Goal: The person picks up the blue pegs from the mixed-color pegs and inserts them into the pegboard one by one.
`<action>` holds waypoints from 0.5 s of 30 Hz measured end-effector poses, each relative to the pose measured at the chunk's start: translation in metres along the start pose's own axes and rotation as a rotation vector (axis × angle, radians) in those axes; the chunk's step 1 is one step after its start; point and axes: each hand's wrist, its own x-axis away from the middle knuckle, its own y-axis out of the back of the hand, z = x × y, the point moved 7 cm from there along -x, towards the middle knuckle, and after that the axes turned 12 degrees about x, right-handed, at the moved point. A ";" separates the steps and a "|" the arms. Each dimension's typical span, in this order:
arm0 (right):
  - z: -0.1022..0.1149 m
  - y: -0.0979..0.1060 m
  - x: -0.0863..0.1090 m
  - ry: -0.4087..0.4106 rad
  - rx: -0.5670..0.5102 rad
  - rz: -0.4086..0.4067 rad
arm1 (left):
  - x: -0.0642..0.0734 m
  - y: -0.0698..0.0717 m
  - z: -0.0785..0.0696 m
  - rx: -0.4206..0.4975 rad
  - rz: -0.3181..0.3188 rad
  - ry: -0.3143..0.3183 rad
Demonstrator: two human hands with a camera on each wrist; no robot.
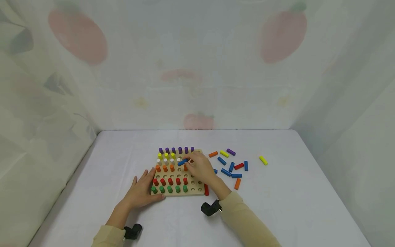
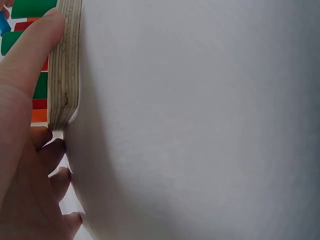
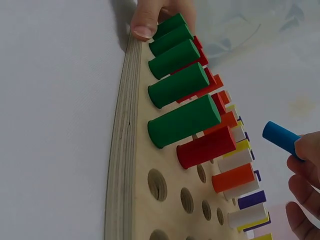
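Observation:
A wooden pegboard [image 1: 196, 186] lies on the table with rows of upright purple, yellow, white, orange, red and green pegs. My left hand [image 1: 140, 190] grips its near left corner, the thumb [image 2: 37, 45] along the front edge and the other fingers at the left side. Above the board my right hand [image 1: 200, 168] pinches a blue peg [image 3: 280, 137] by one end, holding it tilted and apart from the board. A row of bare holes [image 1: 165, 177] runs between the orange and red rows. My right hand and forearm hide part of the board's right side.
Loose pegs lie right of the board: several blue ones [image 1: 226, 172], orange [image 1: 237, 184], red [image 1: 239, 166], yellow [image 1: 224, 153] and purple [image 1: 230, 152]. Another yellow peg [image 1: 263, 160] lies farther right. A red peg [image 1: 206, 189] touches or nearly touches the board's right edge.

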 end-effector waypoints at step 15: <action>0.026 -0.018 -0.011 0.076 -0.003 0.062 | 0.001 0.000 0.001 0.010 -0.004 -0.010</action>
